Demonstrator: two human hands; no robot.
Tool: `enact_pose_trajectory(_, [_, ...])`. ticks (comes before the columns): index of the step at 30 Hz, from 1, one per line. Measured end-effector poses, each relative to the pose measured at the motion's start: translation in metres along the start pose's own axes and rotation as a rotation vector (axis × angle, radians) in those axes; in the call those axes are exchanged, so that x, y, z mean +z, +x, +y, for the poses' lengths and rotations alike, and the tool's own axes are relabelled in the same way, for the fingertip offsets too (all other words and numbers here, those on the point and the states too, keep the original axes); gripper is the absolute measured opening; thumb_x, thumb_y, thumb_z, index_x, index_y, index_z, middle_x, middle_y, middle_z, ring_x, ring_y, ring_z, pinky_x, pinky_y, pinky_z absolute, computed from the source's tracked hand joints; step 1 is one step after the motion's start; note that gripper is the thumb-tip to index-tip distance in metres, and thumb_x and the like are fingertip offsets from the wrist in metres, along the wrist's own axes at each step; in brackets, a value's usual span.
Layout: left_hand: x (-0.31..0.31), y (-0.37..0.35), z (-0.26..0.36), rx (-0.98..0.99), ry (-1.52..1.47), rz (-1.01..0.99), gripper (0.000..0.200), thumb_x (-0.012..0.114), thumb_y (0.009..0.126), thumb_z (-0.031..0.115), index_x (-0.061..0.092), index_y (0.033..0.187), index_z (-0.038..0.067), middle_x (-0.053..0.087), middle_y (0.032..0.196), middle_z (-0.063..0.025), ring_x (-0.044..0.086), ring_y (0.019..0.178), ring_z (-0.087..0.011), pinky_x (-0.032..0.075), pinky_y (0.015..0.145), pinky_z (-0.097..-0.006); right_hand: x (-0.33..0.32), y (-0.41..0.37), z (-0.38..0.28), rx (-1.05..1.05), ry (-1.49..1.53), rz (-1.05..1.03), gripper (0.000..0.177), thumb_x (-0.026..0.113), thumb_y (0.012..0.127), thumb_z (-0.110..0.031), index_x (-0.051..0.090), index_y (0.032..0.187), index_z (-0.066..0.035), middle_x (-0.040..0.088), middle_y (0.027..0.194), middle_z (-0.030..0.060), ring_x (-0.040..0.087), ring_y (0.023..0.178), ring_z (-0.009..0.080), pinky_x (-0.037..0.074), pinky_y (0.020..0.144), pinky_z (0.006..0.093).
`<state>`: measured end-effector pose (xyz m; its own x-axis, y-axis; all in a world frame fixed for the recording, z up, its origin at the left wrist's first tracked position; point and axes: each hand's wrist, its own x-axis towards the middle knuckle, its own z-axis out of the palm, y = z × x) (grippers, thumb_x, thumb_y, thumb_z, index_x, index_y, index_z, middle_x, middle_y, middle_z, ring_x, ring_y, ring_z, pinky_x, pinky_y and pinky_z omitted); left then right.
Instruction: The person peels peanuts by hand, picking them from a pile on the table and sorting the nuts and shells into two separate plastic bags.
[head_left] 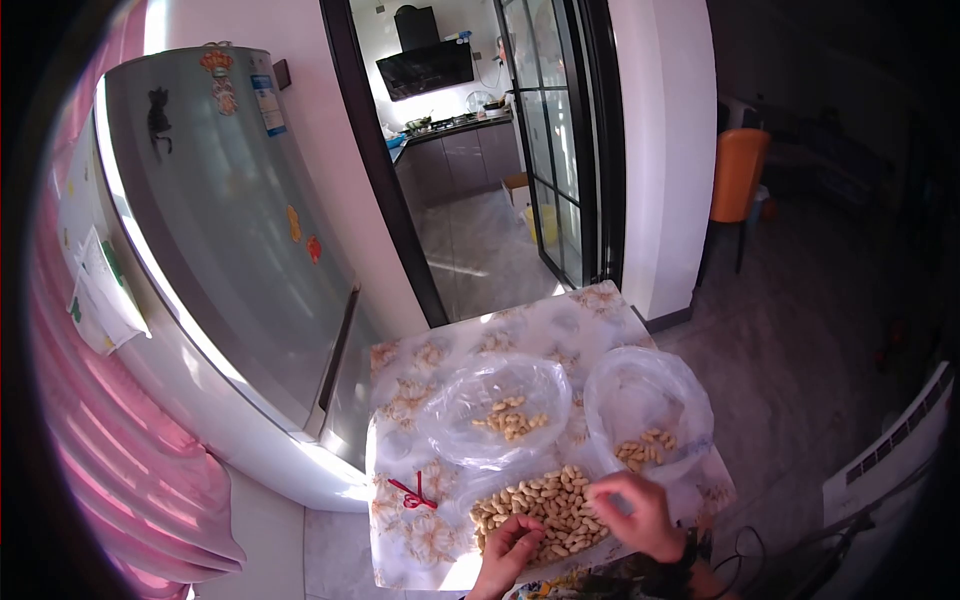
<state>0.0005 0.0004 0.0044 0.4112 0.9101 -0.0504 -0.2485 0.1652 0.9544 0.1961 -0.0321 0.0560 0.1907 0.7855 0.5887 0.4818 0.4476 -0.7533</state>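
Unshelled peanuts (560,507) fill a clear container at the table's near edge. My left hand (510,550) rests over their near left side, its fingers pinched together; what sits between the fingertips is too small to make out. At the right side of the pile is my right hand (640,510), fingers curled in and closed, their contents hidden. Beyond the pile, a clear plastic bag (450,410) lies opened wide with a small heap of peanuts (512,424) inside. Another clear bag (610,385), to its right, holds several peanuts (645,448) as well.
A red-handled pair of scissors (414,493) or similar red item lies at left on the flowered tablecloth (405,395). A refrigerator (230,220) stands left of the table. Ahead, a glass door (550,140) opens to a kitchen. An orange chair (738,175) is farther right.
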Motion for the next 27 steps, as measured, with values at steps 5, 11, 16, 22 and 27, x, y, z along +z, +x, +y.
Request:
enact_pose_trajectory(5, [-0.001, 0.0, 0.001, -0.031, -0.037, -0.012, 0.003, 0.055, 0.094, 0.012, 0.057, 0.095, 0.011, 0.052, 0.072, 0.007, 0.043, 0.059, -0.0018, 0.034, 0.052, -0.017, -0.055, 0.015, 0.025, 0.079, -0.293, 0.268, 0.014, 0.069, 0.077, 0.0, 0.063, 0.089, -0.002, 0.065, 0.081, 0.009, 0.063, 0.069, 0.0217, 0.049, 0.063, 0.0296])
enact_pose_trajectory(11, [0.002, -0.002, 0.005, -0.028, -0.031, 0.008, 0.009, 0.057, 0.095, 0.021, 0.058, 0.094, 0.012, 0.05, 0.071, 0.009, 0.04, 0.057, -0.0004, 0.031, 0.05, -0.0162, -0.08, 0.018, 0.042, 0.129, -0.515, 0.295, 0.019, 0.07, 0.075, -0.002, 0.061, 0.092, -0.002, 0.063, 0.085, 0.0098, 0.062, 0.074, 0.0242, 0.048, 0.065, 0.0324])
enact_pose_trajectory(16, [0.006, -0.004, 0.011, -0.096, -0.042, 0.116, 0.021, 0.054, 0.097, 0.033, 0.059, 0.096, 0.013, 0.049, 0.069, 0.009, 0.039, 0.055, -0.0001, 0.029, 0.046, -0.0165, -0.037, 0.012, 0.024, 0.068, -0.29, 0.096, 0.02, 0.071, 0.076, -0.007, 0.062, 0.093, -0.004, 0.062, 0.088, 0.0108, 0.062, 0.08, 0.028, 0.049, 0.069, 0.0354])
enact_pose_trajectory(22, [-0.001, 0.003, -0.006, -0.05, -0.057, 0.169, 0.032, 0.048, 0.098, 0.042, 0.057, 0.107, 0.012, 0.057, 0.079, 0.0033, 0.046, 0.058, -0.0023, 0.032, 0.045, -0.0165, 0.044, -0.014, 0.01, -0.143, -0.147, -0.32, 0.018, 0.074, 0.077, -0.014, 0.067, 0.091, -0.008, 0.063, 0.09, 0.0056, 0.061, 0.082, 0.0245, 0.05, 0.07, 0.0343])
enact_pose_trajectory(27, [-0.01, 0.007, -0.028, -0.057, -0.088, 0.285, 0.033, 0.044, 0.1, 0.04, 0.05, 0.118, 0.013, 0.059, 0.09, -0.0013, 0.053, 0.063, -0.0058, 0.04, 0.047, -0.0179, 0.067, -0.021, 0.005, -0.207, -0.143, -0.496, 0.024, 0.074, 0.076, -0.02, 0.067, 0.094, -0.007, 0.06, 0.105, 0.0044, 0.058, 0.093, 0.0235, 0.048, 0.08, 0.0358])
